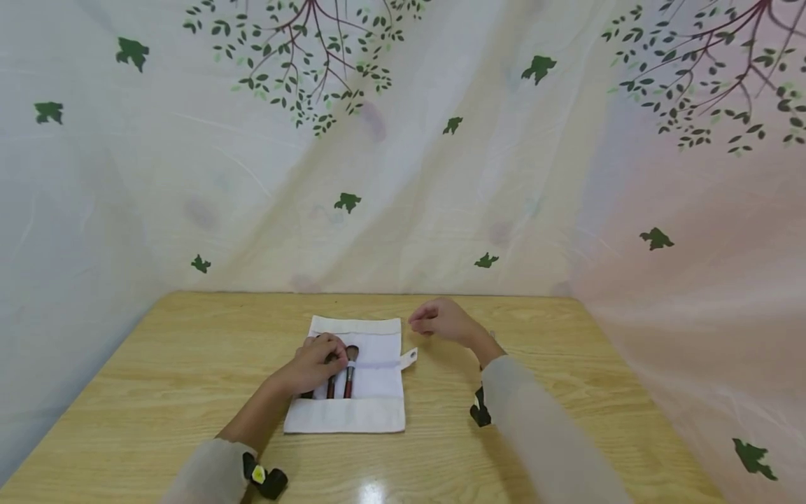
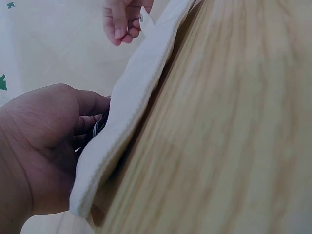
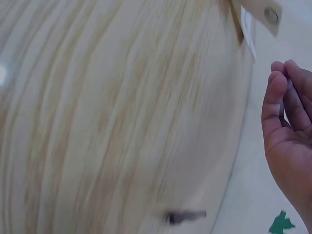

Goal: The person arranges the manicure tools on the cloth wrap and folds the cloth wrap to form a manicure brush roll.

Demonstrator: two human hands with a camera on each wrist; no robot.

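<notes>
A white fabric brush roll (image 1: pixel 378 416) lies unfolded on the table, with makeup brushes standing in its lower pocket. The rightmost brush (image 1: pixel 349 371) shows its dark bristles and red-brown handle; another brush (image 1: pixel 330 387) is partly covered by my left hand (image 1: pixel 313 364). That hand lies over the roll's left side with bent fingers, and its grip on a brush is hidden. In the left wrist view, its fingers reach behind the roll's edge (image 2: pixel 131 97). My right hand (image 1: pixel 446 320) hovers right of the roll, fingers loosely bent, holding nothing.
A strap with a metal snap (image 1: pixel 409 358) sticks out from the roll's right side. On the wooden table (image 1: pixel 189 364), the right wrist view shows a small blurred dark object (image 3: pixel 185 216). A printed cloth (image 1: pixel 403 231) hangs behind the table.
</notes>
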